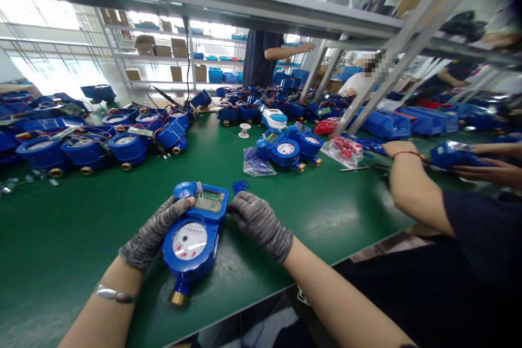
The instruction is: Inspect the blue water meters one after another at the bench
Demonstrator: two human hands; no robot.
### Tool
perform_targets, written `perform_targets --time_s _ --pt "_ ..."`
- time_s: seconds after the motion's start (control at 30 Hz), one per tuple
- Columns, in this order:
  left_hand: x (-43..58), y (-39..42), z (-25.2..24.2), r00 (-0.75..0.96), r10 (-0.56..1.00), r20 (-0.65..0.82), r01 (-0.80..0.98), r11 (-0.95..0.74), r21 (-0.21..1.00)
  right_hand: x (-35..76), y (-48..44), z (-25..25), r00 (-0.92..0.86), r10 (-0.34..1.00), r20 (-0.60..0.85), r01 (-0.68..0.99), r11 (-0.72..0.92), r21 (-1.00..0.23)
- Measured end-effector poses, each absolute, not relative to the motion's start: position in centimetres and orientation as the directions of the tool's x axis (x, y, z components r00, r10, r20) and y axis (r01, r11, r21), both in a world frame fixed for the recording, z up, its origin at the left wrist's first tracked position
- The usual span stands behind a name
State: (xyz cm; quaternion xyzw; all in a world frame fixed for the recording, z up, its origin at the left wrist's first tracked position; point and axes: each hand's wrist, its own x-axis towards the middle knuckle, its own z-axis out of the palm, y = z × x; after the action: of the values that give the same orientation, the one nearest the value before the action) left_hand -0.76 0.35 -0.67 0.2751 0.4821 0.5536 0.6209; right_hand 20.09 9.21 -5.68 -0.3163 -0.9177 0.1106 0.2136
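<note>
A blue water meter [196, 266] lies on the green table in front of me, its brass pipe end toward me. It has a round white dial and a digital display [210, 202]. My left hand [153, 231], in a grey glove with bare fingertips, grips the meter's left side, thumb beside the display. My right hand [261, 223], gloved too, is pinched closed at the right edge of the display housing; whatever its fingers hold is hidden. Just beyond that hand is a small pile of tiny blue parts [240, 186].
Blue meters with wires [126, 147] crowd the back left. Finished-looking meters [281, 149] stand by a bag of blue parts [258, 163], a white spool [244, 130] and a bag of red parts [346, 151]. At right, a co-worker's arm [416, 185] reaches in beside shelf posts [375, 81].
</note>
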Motion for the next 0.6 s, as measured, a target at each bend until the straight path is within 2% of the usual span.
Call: perform_targets --time_s 0.07,0.13,0.17,0.23,0.3,0.37,0.43,0.47,0.53,0.6 --pt "-0.7 0.4 -0.8 -0.057 0.956 -0.287 -0.432 0.236 0.870 20.2 8.6 -6.0 -0.729 0.617 0.297 0.564 0.787 -0.250" --pt "-0.6 0.5 -1.0 -0.035 0.953 -0.301 -0.440 0.256 0.861 20.5 8.2 -6.2 -0.736 0.617 0.278 0.578 0.787 -0.215" --pt "-0.6 0.5 -1.1 -0.025 0.951 -0.307 -0.441 0.265 0.858 20.7 8.1 -6.2 -0.735 0.620 0.275 0.572 0.784 -0.240" --pt "-0.5 0.4 -1.2 -0.029 0.952 -0.304 -0.444 0.260 0.857 21.0 8.5 -5.9 -0.698 0.659 0.280 0.542 0.742 -0.395" --pt "-0.5 0.2 -1.1 -0.081 0.951 -0.298 -0.441 0.234 0.866 21.0 9.2 -5.6 -0.618 0.761 0.200 0.496 0.574 -0.652" --pt "-0.6 0.1 -1.1 -0.148 0.939 -0.310 -0.430 0.221 0.875 20.7 9.9 -5.5 -0.573 0.818 -0.053 0.431 0.246 -0.868" --pt "-0.7 0.1 -1.3 -0.164 0.929 -0.333 -0.421 0.239 0.875 20.0 10.5 -5.8 -0.595 0.743 -0.306 0.382 -0.074 -0.921" --pt "-0.7 0.1 -1.4 -0.151 0.927 -0.343 -0.419 0.254 0.872 19.6 10.8 -5.9 -0.611 0.699 -0.372 0.360 -0.173 -0.917" --pt "-0.6 0.4 -1.3 -0.118 0.930 -0.347 -0.413 0.272 0.869 18.9 11.1 -6.4 -0.614 0.676 -0.406 0.316 -0.260 -0.912" --pt "-0.5 0.5 -0.8 -0.108 0.934 -0.340 -0.386 0.276 0.880 18.3 11.2 -6.7 -0.591 0.701 -0.399 0.292 -0.276 -0.916"
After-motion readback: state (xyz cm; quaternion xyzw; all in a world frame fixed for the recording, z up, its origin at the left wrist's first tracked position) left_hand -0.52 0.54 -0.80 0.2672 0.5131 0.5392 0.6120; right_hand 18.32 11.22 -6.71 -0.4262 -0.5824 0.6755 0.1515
